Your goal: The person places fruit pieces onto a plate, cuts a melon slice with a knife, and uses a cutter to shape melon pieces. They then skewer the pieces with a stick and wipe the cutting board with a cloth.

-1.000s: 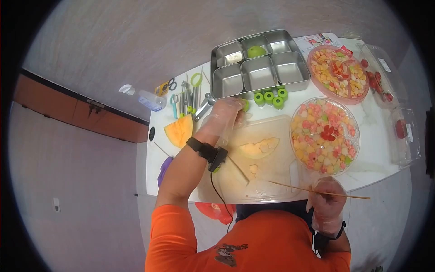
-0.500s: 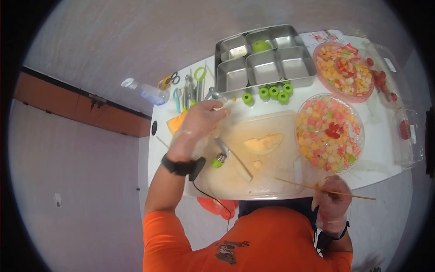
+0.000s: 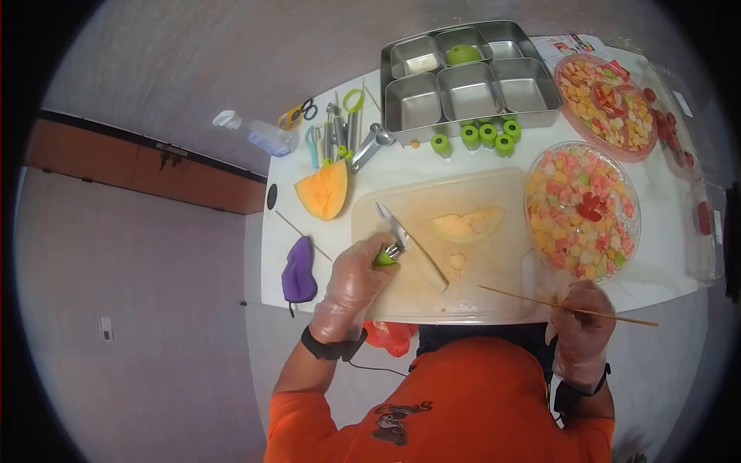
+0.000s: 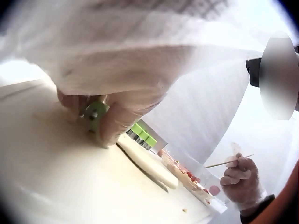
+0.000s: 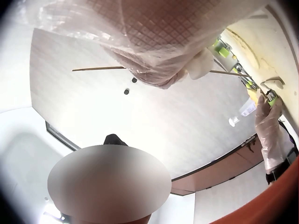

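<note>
My gloved left hand point(image 3: 355, 279) is at the left of the cutting board point(image 3: 494, 297). Its fingers pinch a small green-and-metal cutter point(image 3: 386, 256), which also shows between the fingertips in the left wrist view. Beside it lies a knife point(image 3: 427, 264) with a pale handle. Farther right on the board are a cut melon slice point(image 3: 455, 227) and small melon pieces point(image 3: 457, 265). At the board's near right corner, my gloved right hand point(image 3: 583, 324) holds a thin wooden skewer point(image 3: 509, 295), which sticks out on both sides of the fist.
A steel tray point(image 3: 472, 125) with compartments stands at the back, with several green cutters point(image 3: 487, 136) before it. Fruit fills a glass bowl point(image 3: 532, 239) and a pink dish point(image 3: 567, 127) on the right. A melon wedge point(image 3: 323, 191), measuring spoons point(image 3: 373, 145) and a purple pouch point(image 3: 299, 272) lie left.
My left hand has let go of a green cutter near the tray, come back toward me and taken the cutter lying by the knife. My right hand keeps holding the skewer.
</note>
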Demonstrator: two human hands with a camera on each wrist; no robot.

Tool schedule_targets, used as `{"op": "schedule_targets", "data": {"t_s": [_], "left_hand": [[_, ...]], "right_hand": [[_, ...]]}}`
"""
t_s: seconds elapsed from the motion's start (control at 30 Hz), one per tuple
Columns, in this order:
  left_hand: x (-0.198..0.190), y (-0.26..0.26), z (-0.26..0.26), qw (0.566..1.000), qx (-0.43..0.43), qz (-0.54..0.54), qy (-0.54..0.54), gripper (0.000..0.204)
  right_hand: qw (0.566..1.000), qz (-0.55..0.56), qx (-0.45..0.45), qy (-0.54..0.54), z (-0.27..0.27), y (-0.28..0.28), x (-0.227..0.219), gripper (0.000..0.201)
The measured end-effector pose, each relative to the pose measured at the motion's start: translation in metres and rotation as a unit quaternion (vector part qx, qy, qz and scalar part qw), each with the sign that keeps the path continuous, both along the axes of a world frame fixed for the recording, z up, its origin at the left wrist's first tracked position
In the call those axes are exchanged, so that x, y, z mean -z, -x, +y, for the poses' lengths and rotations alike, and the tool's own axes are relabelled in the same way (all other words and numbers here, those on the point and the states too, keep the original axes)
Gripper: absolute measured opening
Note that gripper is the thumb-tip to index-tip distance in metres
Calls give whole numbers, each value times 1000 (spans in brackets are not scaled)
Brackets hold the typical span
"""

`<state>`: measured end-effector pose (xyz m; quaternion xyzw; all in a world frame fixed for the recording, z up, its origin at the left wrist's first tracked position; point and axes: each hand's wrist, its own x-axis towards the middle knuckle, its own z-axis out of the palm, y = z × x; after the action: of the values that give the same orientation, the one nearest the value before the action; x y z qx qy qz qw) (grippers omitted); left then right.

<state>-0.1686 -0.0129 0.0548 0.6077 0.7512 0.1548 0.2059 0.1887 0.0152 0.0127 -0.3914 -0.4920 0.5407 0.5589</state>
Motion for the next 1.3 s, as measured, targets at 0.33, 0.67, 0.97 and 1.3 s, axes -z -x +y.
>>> {"op": "schedule_targets", "data": {"t_s": [0.33, 0.67, 0.97, 1.3], "left_hand": [[-18, 19, 60, 984, 23, 18, -173, 17], [13, -4, 163, 970, 132, 114, -169, 18], [28, -7, 174, 975, 80, 49, -200, 37], [28, -11, 171, 975, 52, 52, -210, 35]], "right_hand": [[1000, 13, 11, 14, 1, 4, 0, 17], [998, 47, 36, 17, -5, -17, 2, 19], [999, 41, 32, 14, 2, -23, 8, 18], [998, 45, 47, 23, 2, -19, 9, 19]]}}
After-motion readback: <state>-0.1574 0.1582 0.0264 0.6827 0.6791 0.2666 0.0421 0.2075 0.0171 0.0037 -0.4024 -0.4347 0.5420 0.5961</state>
